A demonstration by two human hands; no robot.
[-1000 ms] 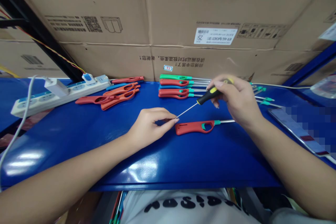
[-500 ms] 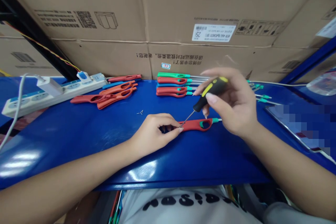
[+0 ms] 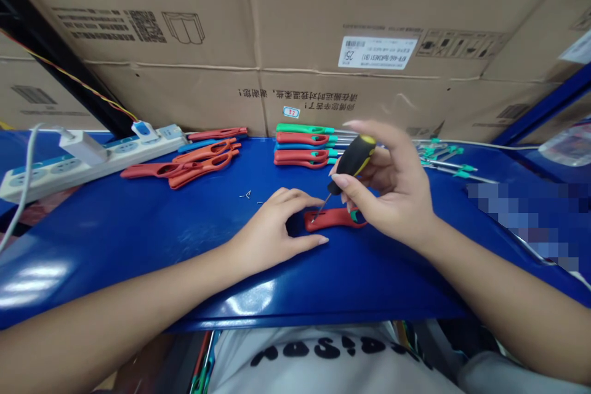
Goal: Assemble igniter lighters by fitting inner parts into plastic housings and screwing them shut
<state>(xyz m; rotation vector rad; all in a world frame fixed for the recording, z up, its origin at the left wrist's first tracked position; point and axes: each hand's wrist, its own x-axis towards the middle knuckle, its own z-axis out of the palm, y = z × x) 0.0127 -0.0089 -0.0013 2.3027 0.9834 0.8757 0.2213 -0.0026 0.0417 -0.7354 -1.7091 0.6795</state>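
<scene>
A black-and-yellow screwdriver (image 3: pixel 353 160) is gripped in my right hand (image 3: pixel 392 188). Its shaft slants down, and the tip meets the end of a red lighter (image 3: pixel 335 218) lying flat on the blue table. My right hand hides the lighter's far end. Around the lighter's left end, my left hand (image 3: pixel 272 231) rests on the table with thumb and forefinger spread apart, holding nothing. A few small screws (image 3: pixel 246 195) lie loose beyond that hand.
Loose red and orange handle shells (image 3: pixel 203 163) lie beside a white power strip (image 3: pixel 124 151) at the left. Several long lighters (image 3: pixel 302 157) are stacked at the back against a cardboard box (image 3: pixel 295 43). Thin metal rods with green ends (image 3: pixel 450 166) lie at the right.
My left thumb and forefinger have parted from the lighter's end. My right hand has shifted left with the screwdriver, which stands somewhat steeper.
</scene>
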